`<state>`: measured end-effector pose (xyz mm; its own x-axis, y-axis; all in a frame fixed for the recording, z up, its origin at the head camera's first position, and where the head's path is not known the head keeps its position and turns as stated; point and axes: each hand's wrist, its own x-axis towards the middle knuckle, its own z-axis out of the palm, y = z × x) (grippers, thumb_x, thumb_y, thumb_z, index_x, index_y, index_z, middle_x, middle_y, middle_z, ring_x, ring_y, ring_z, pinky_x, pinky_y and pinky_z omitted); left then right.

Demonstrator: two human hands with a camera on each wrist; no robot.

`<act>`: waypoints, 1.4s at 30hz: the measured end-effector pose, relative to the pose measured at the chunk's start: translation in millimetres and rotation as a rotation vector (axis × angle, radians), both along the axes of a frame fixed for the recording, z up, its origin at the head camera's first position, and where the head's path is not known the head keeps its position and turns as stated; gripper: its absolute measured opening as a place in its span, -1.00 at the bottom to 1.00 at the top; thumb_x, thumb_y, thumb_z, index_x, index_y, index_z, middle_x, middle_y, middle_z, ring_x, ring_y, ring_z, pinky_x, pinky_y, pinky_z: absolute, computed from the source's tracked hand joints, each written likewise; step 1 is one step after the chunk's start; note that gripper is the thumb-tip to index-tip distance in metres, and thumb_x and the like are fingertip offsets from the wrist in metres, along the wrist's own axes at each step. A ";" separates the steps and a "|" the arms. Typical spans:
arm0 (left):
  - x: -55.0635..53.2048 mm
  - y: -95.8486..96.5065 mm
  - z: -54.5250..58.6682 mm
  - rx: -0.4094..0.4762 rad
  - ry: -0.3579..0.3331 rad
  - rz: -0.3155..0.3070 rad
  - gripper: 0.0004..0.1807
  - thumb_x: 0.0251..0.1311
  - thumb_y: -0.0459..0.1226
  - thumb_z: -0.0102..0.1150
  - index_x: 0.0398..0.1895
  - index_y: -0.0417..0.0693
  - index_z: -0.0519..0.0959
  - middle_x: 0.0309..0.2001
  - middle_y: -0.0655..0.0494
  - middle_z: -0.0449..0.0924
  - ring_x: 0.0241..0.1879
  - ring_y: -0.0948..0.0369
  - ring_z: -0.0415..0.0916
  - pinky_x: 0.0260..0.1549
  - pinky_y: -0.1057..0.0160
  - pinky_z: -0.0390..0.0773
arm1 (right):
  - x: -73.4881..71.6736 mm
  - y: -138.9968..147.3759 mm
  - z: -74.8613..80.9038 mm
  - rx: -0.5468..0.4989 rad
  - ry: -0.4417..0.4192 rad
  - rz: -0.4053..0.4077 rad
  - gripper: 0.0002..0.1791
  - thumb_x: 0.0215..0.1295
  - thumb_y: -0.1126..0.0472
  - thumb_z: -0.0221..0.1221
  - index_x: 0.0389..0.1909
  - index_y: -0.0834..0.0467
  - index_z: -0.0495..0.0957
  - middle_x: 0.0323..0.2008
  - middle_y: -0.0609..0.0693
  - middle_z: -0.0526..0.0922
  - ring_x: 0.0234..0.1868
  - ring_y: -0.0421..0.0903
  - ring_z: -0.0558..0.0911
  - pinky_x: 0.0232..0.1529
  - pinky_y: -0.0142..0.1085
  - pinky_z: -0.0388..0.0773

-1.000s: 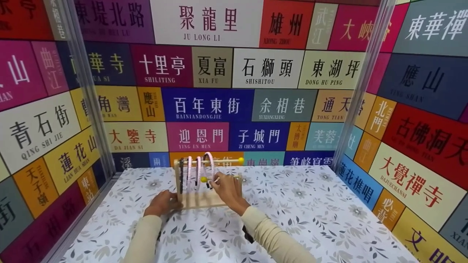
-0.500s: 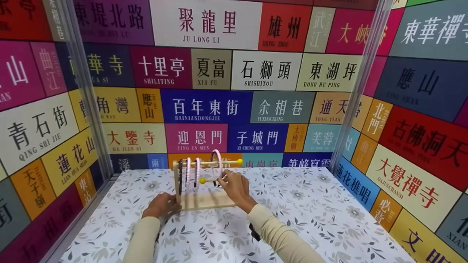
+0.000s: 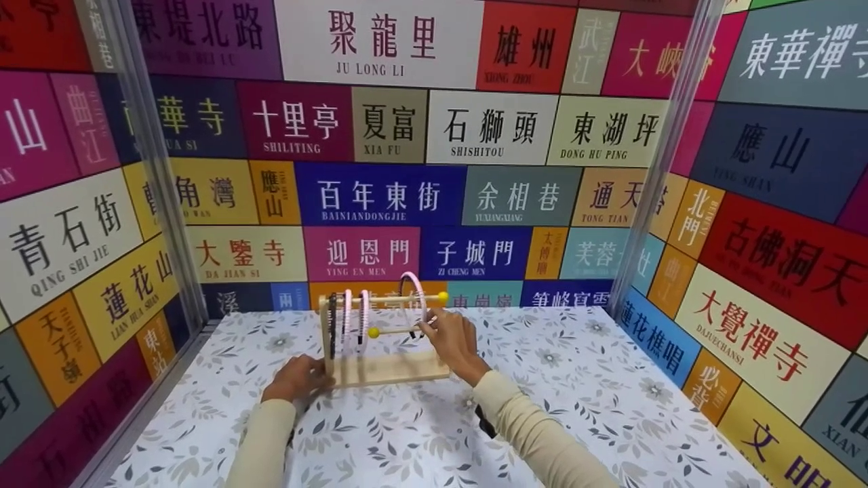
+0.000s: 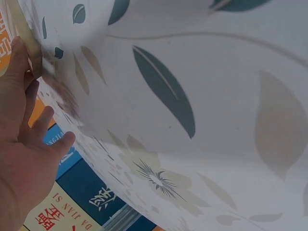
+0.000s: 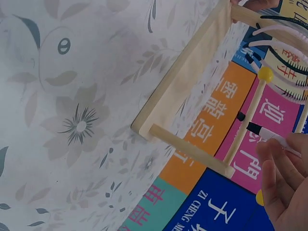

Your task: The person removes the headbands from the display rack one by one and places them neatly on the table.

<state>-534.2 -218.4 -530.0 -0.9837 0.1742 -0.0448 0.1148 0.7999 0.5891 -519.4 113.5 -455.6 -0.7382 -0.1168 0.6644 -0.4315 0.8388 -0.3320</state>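
A wooden stand (image 3: 407,368) with yellow-balled rods stands on the table. My left hand (image 3: 296,378) holds its left end; in the left wrist view, thumb and forefinger pinch the wooden edge (image 4: 29,41) while the other fingers spread. With its fingertips, my right hand (image 3: 456,339) pinches a pink headband (image 3: 410,275) near a black tip (image 5: 253,127). This headband's arch rises above the upper rod, toward the stand's right end. Further left on the stand hang a black headband (image 3: 331,329) and pink headbands (image 3: 365,315), spaced apart. Fingers partly hide the lower rod (image 3: 393,331).
A table covered in leaf-patterned cloth (image 3: 576,407) lies under the stand. Colourful sign-printed walls (image 3: 380,196) rise behind and at both sides. Clear corner posts (image 3: 644,224) stand at the table's back corners.
My right hand has moved right along the rods with the pink headband, away from the other headbands. The left hand stays at the stand's left end.
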 end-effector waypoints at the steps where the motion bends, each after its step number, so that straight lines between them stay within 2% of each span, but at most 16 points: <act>1: -0.7 0.2 -0.7 -0.002 0.001 0.001 -0.55 0.29 -0.17 0.43 0.21 -0.13 0.68 0.12 -0.08 0.70 0.18 -0.11 0.58 0.23 -0.21 0.50 | -0.7 1.1 0.1 0.000 0.008 -0.004 -0.88 0.38 0.05 0.36 -0.30 0.00 0.73 -0.40 -0.11 0.82 -0.50 -0.17 0.73 -0.61 -0.32 0.54; 9: 5.7 1.8 2.7 0.030 -0.037 0.043 -0.46 0.28 -0.16 0.43 0.31 -0.09 0.61 0.22 -0.12 0.65 0.25 -0.12 0.54 0.27 -0.24 0.47 | -4.1 4.8 1.2 -0.016 0.014 -0.010 -0.88 0.34 0.06 0.39 -0.35 -0.01 0.71 -0.42 -0.14 0.81 -0.51 -0.17 0.72 -0.60 -0.32 0.53; 12: -0.6 0.4 -0.4 0.017 -0.014 0.039 -0.47 0.29 -0.15 0.43 0.29 -0.11 0.63 0.21 -0.12 0.66 0.23 -0.11 0.55 0.26 -0.21 0.50 | -5.8 5.3 5.3 -0.023 0.010 -0.016 -0.89 0.36 0.05 0.37 -0.34 -0.04 0.70 -0.41 -0.16 0.80 -0.51 -0.17 0.71 -0.58 -0.30 0.55; 17: -14.9 -2.7 -13.4 -0.022 0.057 0.021 -0.63 0.27 -0.19 0.45 0.11 -0.10 0.74 0.05 -0.02 0.73 0.08 0.01 0.63 0.17 -0.13 0.57 | -6.0 10.6 9.2 -0.040 0.009 -0.016 -0.93 0.36 0.09 0.38 -0.31 -0.03 0.72 -0.39 -0.12 0.81 -0.51 -0.13 0.72 -0.57 -0.25 0.58; 21: -18.4 -4.5 -16.2 -0.020 0.054 0.026 -0.58 0.26 -0.19 0.46 0.16 -0.11 0.71 0.06 -0.03 0.73 0.09 0.00 0.63 0.18 -0.16 0.56 | -6.4 17.7 12.9 -0.042 0.015 -0.020 -0.92 0.37 0.09 0.37 -0.27 -0.01 0.73 -0.38 -0.09 0.81 -0.49 -0.13 0.73 -0.57 -0.24 0.59; 26: -14.7 -3.3 -13.3 -0.028 0.038 0.027 -0.51 0.29 -0.17 0.44 0.25 -0.12 0.66 0.14 -0.07 0.70 0.16 -0.05 0.60 0.23 -0.17 0.53 | -9.6 31.4 17.2 -0.019 0.023 -0.056 -0.86 0.42 0.03 0.32 -0.25 0.00 0.74 -0.37 -0.11 0.81 -0.51 -0.18 0.70 -0.58 -0.27 0.56; 33: -6.0 -0.7 -5.2 -0.016 0.037 0.014 -0.53 0.32 -0.18 0.41 0.25 -0.14 0.66 0.14 -0.08 0.70 0.15 -0.05 0.61 0.21 -0.19 0.54 | -12.0 51.5 21.4 -0.028 0.045 -0.084 -0.81 0.40 0.03 0.36 -0.21 0.07 0.77 -0.36 -0.05 0.81 -0.57 -0.17 0.66 -0.67 -0.29 0.48; 38: -3.3 -0.6 -4.1 -0.013 0.049 0.000 -0.60 0.32 -0.19 0.41 0.16 -0.15 0.70 0.08 -0.07 0.72 0.11 -0.05 0.63 0.20 -0.17 0.55 | -12.2 64.5 21.4 -0.047 0.012 -0.090 -0.79 0.41 0.01 0.35 -0.20 0.07 0.77 -0.38 -0.06 0.81 -0.60 -0.19 0.63 -0.67 -0.29 0.44; 42: -2.8 -0.1 -4.2 -0.005 0.042 0.005 -0.57 0.31 -0.18 0.41 0.20 -0.13 0.69 0.11 -0.07 0.71 0.16 -0.06 0.61 0.22 -0.17 0.54 | -12.8 74.2 18.9 -0.056 -0.009 -0.117 -0.79 0.41 0.01 0.35 -0.19 0.07 0.78 -0.38 -0.05 0.81 -0.56 -0.17 0.67 -0.64 -0.26 0.51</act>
